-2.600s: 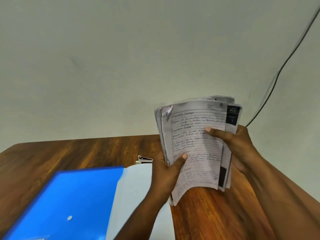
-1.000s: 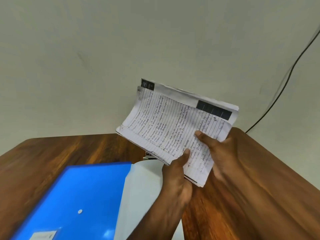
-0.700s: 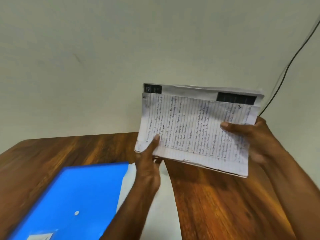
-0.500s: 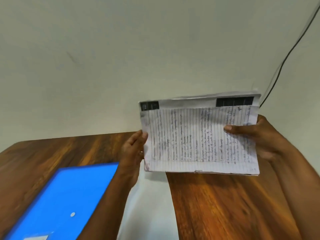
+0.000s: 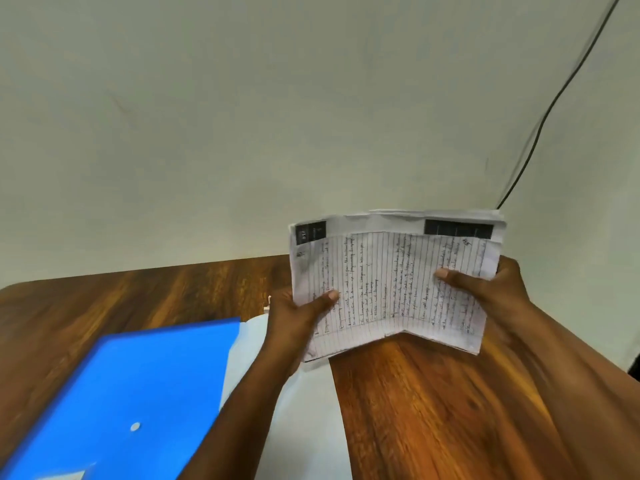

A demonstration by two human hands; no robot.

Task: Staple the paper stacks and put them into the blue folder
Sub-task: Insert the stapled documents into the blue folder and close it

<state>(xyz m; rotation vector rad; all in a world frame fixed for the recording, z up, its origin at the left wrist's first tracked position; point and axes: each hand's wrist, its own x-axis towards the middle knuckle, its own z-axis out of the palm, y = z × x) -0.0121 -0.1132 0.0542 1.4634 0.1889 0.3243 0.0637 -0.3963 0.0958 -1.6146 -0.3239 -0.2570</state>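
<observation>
I hold a stack of lined, handwritten papers point(image 5: 388, 285) upright above the wooden table, turned sideways with its long edge across. My left hand point(image 5: 294, 323) grips the stack's lower left corner, thumb on the front page. My right hand point(image 5: 491, 289) grips its right side, thumb on the front. The stack buckles in the middle of its lower edge. The blue folder point(image 5: 131, 393) lies on the table at lower left with a white snap button on it. A small white bit of something, possibly the stapler point(image 5: 267, 304), peeks out behind my left hand.
A white sheet or flap point(image 5: 308, 427) lies on the wooden table point(image 5: 433, 410) right of the blue folder, under my left forearm. A pale wall rises behind the table, and a black cable point(image 5: 554, 109) runs down it at the upper right.
The paper stack has been turned from upright to sideways. My left hand let go, shifted to the stack's left edge and gripped its lower left corner. The stack now bends in the middle.
</observation>
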